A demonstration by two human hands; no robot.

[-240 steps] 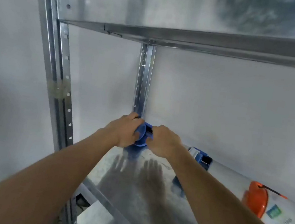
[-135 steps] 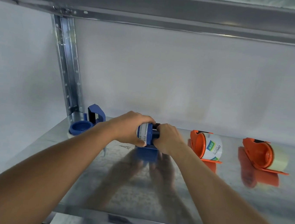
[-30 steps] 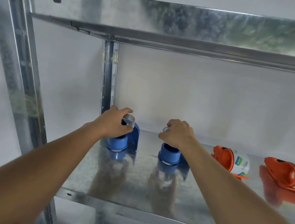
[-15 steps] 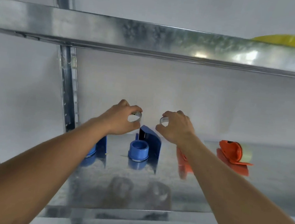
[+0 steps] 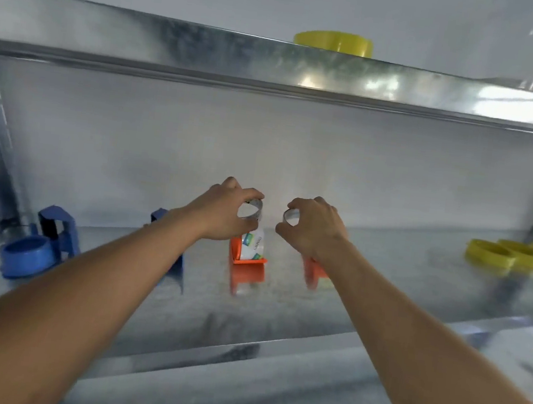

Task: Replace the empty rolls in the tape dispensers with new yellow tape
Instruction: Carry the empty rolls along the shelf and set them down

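Cores come first: the left hand (image 5: 224, 213) pinches one empty tape core (image 5: 252, 209), the right hand (image 5: 313, 228) pinches another (image 5: 289, 216), both above the metal shelf (image 5: 278, 319). Best set them aside clear of the blue dispenser (image 5: 38, 244), then fetch yellow tape rolls (image 5: 518, 255) lying far right.

White tape roll (image 5: 252, 245) in the orange dispenser (image 5: 243, 255) below my left hand (image 5: 224, 213) carries a green-blue label; print too blurred to read.
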